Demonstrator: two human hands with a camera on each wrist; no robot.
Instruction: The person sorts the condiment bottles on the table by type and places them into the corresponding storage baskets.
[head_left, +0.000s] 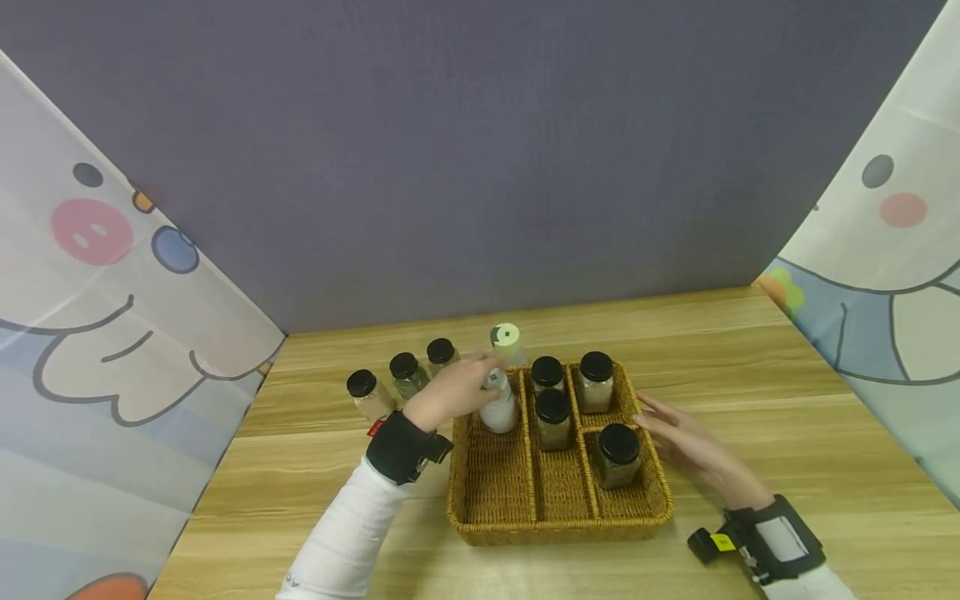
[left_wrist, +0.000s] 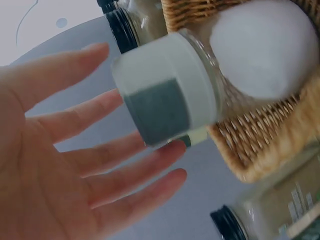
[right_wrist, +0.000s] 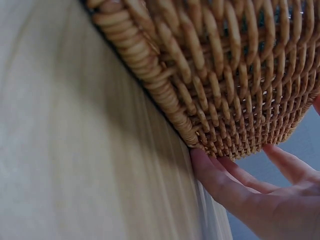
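A jar of white contents [head_left: 500,414] with a pale lid [left_wrist: 160,85] stands in the back of the wicker basket's left compartment. My left hand [head_left: 459,387] is over this jar, its fingers spread beside the lid in the left wrist view. The divided wicker basket [head_left: 558,531] also holds several black-lidded jars, among them one [head_left: 553,421] in the middle section and one [head_left: 618,457] at front right. Against the basket's right side, my right hand [head_left: 693,446] touches the woven wall with extended fingertips [right_wrist: 202,162].
Left of the basket stand three black-lidded jars, the nearest [head_left: 371,396] at the far left. Another pale-lidded container [head_left: 507,342] is just behind the basket. A grey panel [head_left: 480,167] rises along the back of the wooden table [head_left: 750,367], with printed cloths at both sides.
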